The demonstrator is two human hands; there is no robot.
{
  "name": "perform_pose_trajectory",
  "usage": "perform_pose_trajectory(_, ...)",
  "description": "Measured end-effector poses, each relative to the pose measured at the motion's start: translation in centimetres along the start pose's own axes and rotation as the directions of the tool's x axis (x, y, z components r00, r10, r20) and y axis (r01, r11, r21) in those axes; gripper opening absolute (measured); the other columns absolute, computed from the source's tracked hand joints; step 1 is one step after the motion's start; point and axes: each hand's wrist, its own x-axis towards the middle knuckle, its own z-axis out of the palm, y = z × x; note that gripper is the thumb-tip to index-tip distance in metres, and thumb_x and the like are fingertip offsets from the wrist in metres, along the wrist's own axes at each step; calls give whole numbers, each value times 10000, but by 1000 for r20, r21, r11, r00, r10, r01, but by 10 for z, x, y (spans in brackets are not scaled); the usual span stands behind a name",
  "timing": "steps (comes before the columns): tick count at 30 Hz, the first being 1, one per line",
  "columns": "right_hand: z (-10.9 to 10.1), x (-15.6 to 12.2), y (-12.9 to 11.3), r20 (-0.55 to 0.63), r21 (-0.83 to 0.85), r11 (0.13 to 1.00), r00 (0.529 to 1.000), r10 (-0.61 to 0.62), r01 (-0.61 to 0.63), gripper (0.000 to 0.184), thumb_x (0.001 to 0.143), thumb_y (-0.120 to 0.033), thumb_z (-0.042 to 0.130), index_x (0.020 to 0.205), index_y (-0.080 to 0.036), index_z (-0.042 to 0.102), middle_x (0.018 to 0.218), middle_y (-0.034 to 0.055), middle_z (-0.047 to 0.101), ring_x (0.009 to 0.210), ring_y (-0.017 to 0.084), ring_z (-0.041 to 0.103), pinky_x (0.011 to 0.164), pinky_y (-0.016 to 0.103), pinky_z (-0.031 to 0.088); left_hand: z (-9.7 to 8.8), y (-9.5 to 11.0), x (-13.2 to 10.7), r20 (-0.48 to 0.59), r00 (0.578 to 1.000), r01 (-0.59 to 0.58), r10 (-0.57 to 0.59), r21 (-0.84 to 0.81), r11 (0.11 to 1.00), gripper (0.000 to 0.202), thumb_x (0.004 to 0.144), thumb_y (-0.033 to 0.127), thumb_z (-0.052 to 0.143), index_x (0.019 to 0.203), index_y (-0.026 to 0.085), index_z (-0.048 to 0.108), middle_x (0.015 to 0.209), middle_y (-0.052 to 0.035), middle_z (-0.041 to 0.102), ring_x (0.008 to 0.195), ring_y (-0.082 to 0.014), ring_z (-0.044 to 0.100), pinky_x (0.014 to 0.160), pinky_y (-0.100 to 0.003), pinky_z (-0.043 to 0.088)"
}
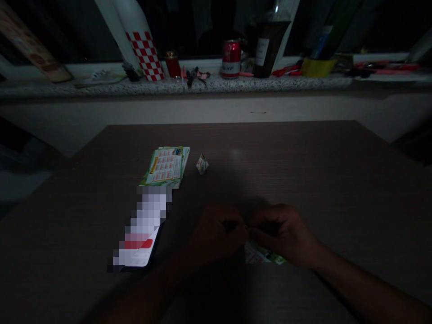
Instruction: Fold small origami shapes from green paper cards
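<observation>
My left hand and my right hand meet fingertip to fingertip over the front part of the table. Both are closed in a pinch, thumbs against forefingers. Whatever small thing sits between the fingertips is too dark and too hidden to name. Under my right hand lies a printed green and white paper sheet, partly covered by the fingers. Farther back stands a small folded paper piece with pointed corners. To its left is a stack of printed leaflets.
A lit phone, its screen partly blurred out, lies left of my hands on the brown table. Along the granite windowsill behind stand a checkered bottle, a red can, a dark bottle and a yellow holder.
</observation>
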Motion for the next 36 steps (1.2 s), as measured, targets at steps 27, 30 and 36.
perform_pose_trajectory(27,-13,4,8,-433,76,997,901,37,-4,200,653,-220,783,825,-191,686,698,25,745,600,165,699,552,255,587,-10,-11,-4,25,998,-66,62,196,978,175,829,280,561,740,152,641,641,15,592,579,-105,505,542,-213,341)
perform_pose_trajectory(30,-8,4,8,-387,56,998,922,33,-13,189,652,-213,782,814,-197,685,673,14,742,577,164,698,537,252,590,-6,-10,-4,90,995,-66,52,161,985,233,889,314,499,836,155,661,699,0,624,613,-110,528,564,-216,351)
perform_pose_trajectory(36,-8,4,6,-431,103,995,900,59,-16,170,668,-228,772,787,-189,657,666,26,734,597,167,697,565,259,584,-8,-8,-2,47,998,28,-33,106,994,232,883,315,510,819,148,658,704,-5,639,631,-120,553,566,-209,369)
